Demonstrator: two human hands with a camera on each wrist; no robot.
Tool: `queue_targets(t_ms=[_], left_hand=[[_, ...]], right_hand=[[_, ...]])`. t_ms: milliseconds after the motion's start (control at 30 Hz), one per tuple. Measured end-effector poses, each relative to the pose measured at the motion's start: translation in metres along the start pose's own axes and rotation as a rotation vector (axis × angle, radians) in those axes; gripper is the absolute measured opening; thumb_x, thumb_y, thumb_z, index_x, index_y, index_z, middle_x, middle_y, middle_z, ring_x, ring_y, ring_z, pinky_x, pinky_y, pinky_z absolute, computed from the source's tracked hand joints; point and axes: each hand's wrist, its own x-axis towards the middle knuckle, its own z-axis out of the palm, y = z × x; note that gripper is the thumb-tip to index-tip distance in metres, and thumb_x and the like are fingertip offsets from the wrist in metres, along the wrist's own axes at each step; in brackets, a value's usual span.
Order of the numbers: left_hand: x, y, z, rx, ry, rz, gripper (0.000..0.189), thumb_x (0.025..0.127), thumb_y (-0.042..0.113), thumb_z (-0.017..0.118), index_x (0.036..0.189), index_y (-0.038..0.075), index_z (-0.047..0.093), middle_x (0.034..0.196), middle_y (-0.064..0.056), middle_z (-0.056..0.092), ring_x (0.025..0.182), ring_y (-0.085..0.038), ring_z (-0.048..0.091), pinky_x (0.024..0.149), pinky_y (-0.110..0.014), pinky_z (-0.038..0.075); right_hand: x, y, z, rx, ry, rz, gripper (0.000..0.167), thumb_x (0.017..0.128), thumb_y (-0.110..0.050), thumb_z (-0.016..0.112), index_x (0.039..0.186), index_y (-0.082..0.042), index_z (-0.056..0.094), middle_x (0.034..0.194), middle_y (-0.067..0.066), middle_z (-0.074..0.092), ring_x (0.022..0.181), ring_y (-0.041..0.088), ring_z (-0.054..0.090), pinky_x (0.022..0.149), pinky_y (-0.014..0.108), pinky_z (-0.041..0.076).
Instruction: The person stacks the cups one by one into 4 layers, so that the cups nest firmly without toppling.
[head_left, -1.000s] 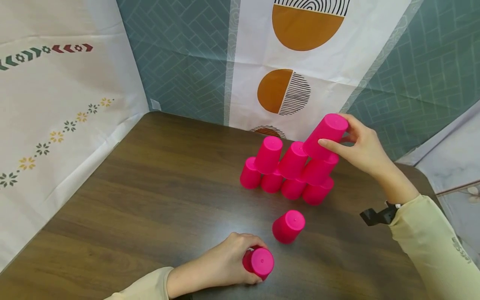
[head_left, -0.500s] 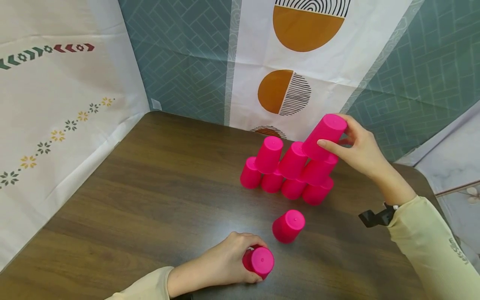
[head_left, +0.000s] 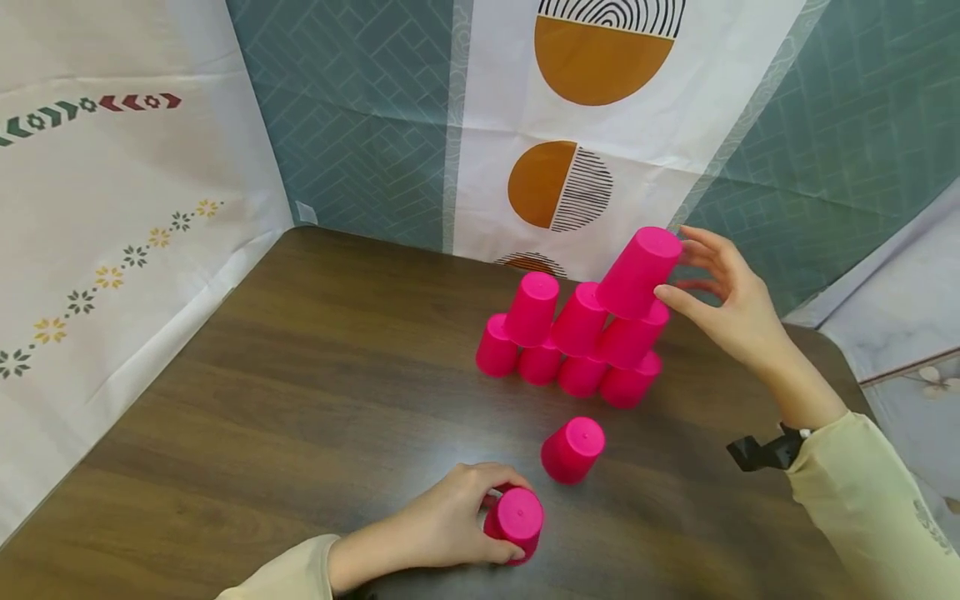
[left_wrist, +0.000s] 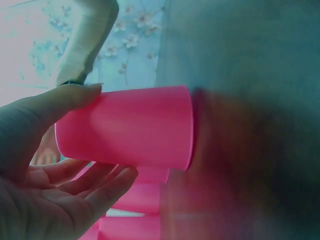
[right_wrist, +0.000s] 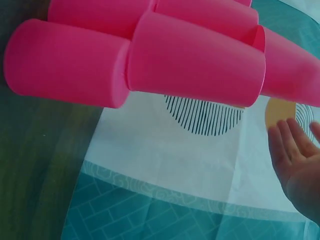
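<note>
Near the front of the table, my left hand (head_left: 446, 521) holds an upside-down pink cup (head_left: 519, 515), thumb on one side and fingers on the other. That cup (left_wrist: 125, 127) fills the middle of the left wrist view. Further back stands a stack of upside-down pink cups (head_left: 577, 321): several at the base, three above them, and one top cup (head_left: 639, 271) at the right. Just right of the top cup is my right hand (head_left: 731, 304), its fingers spread. The right wrist view has this hand (right_wrist: 300, 165) apart from the top cup (right_wrist: 292, 70).
A single upside-down pink cup (head_left: 572, 450) stands between my left hand and the stack. The dark wooden table (head_left: 300, 400) extends to the left. Behind the stack hangs a patterned cloth (head_left: 480, 167), with a white cloth (head_left: 127, 183) along the left side.
My right hand has let go of the top cup and drawn slightly to the right. The top cup stays on the second row. My left hand still holds its cup, nearly unmoved.
</note>
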Motion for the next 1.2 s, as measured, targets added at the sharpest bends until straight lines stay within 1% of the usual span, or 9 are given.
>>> queue_targets(t_ms=[167, 400, 533, 700, 800, 933, 1000, 1067, 1200], left_hand=[[0.006, 0.005, -0.016, 0.002, 0.074, 0.054, 0.044, 0.074, 0.026, 0.080, 0.113, 0.022, 0.059, 0.101, 0.016, 0.062, 0.096, -0.001, 0.057, 0.087, -0.028, 0.049], [0.016, 0.019, -0.046, 0.064, 0.282, 0.160, 0.054, 0.072, 0.033, 0.080, 0.120, 0.022, 0.060, 0.109, 0.012, 0.062, 0.095, -0.004, 0.059, 0.083, -0.027, 0.050], [0.025, 0.024, -0.059, 0.024, 0.384, 0.202, 0.056, 0.071, 0.027, 0.082, 0.122, 0.022, 0.060, 0.112, 0.011, 0.061, 0.094, -0.006, 0.060, 0.081, -0.027, 0.051], [0.040, 0.032, -0.076, -0.014, 0.446, 0.261, 0.056, 0.071, 0.022, 0.082, 0.122, 0.021, 0.060, 0.115, 0.011, 0.060, 0.098, -0.007, 0.058, 0.083, -0.029, 0.050], [0.049, 0.044, -0.087, -0.007, 0.496, 0.310, 0.055, 0.070, 0.021, 0.083, 0.121, 0.020, 0.060, 0.114, 0.012, 0.061, 0.099, -0.006, 0.058, 0.082, -0.030, 0.049], [0.064, 0.060, -0.101, -0.002, 0.538, 0.391, 0.055, 0.071, 0.019, 0.082, 0.122, 0.018, 0.061, 0.113, 0.011, 0.062, 0.099, -0.006, 0.058, 0.082, -0.030, 0.049], [0.073, 0.066, -0.106, -0.005, 0.545, 0.424, 0.055, 0.071, 0.018, 0.081, 0.122, 0.015, 0.061, 0.112, 0.009, 0.063, 0.098, -0.006, 0.059, 0.082, -0.030, 0.050], [0.082, 0.070, -0.111, -0.022, 0.551, 0.435, 0.055, 0.072, 0.017, 0.081, 0.122, 0.013, 0.060, 0.110, 0.007, 0.064, 0.095, -0.006, 0.060, 0.081, -0.029, 0.050], [0.098, 0.074, -0.115, -0.114, 0.559, 0.407, 0.056, 0.072, 0.013, 0.081, 0.123, 0.010, 0.058, 0.109, 0.002, 0.064, 0.094, -0.009, 0.061, 0.083, -0.029, 0.051]], right_hand=[[-0.021, 0.001, 0.004, -0.042, 0.058, -0.106, 0.082, 0.074, 0.006, 0.073, 0.143, -0.018, 0.034, 0.132, -0.003, 0.049, 0.118, 0.000, 0.046, 0.091, 0.012, 0.037], [-0.056, -0.007, 0.015, -0.209, 0.126, -0.245, 0.082, 0.060, 0.010, 0.081, 0.133, -0.008, 0.048, 0.130, 0.007, 0.053, 0.119, -0.002, 0.044, 0.096, 0.013, 0.034], [-0.072, -0.013, 0.022, -0.161, 0.100, -0.278, 0.077, 0.061, 0.008, 0.080, 0.131, -0.005, 0.050, 0.127, 0.010, 0.055, 0.119, 0.005, 0.047, 0.097, 0.017, 0.036], [-0.090, -0.010, 0.037, -0.080, 0.027, -0.293, 0.073, 0.064, 0.005, 0.080, 0.130, -0.004, 0.051, 0.124, 0.012, 0.057, 0.115, 0.011, 0.051, 0.094, 0.018, 0.039], [-0.100, -0.006, 0.047, -0.052, -0.067, -0.220, 0.072, 0.068, 0.000, 0.080, 0.132, -0.010, 0.049, 0.126, 0.005, 0.056, 0.114, 0.010, 0.052, 0.093, 0.017, 0.039], [-0.110, -0.002, 0.060, -0.055, -0.222, -0.113, 0.070, 0.076, -0.016, 0.078, 0.136, -0.021, 0.043, 0.129, -0.006, 0.052, 0.116, 0.006, 0.049, 0.092, 0.017, 0.041], [-0.113, 0.001, 0.065, -0.069, -0.271, -0.103, 0.070, 0.077, -0.023, 0.077, 0.137, -0.022, 0.041, 0.129, -0.008, 0.051, 0.116, 0.006, 0.049, 0.092, 0.019, 0.042], [-0.114, 0.004, 0.071, -0.071, -0.291, -0.104, 0.070, 0.077, -0.027, 0.077, 0.136, -0.023, 0.042, 0.128, -0.009, 0.051, 0.116, 0.008, 0.050, 0.092, 0.021, 0.043], [-0.116, 0.009, 0.082, -0.066, -0.302, -0.106, 0.072, 0.074, -0.032, 0.078, 0.136, -0.023, 0.042, 0.127, -0.009, 0.052, 0.112, 0.012, 0.053, 0.091, 0.028, 0.046]])
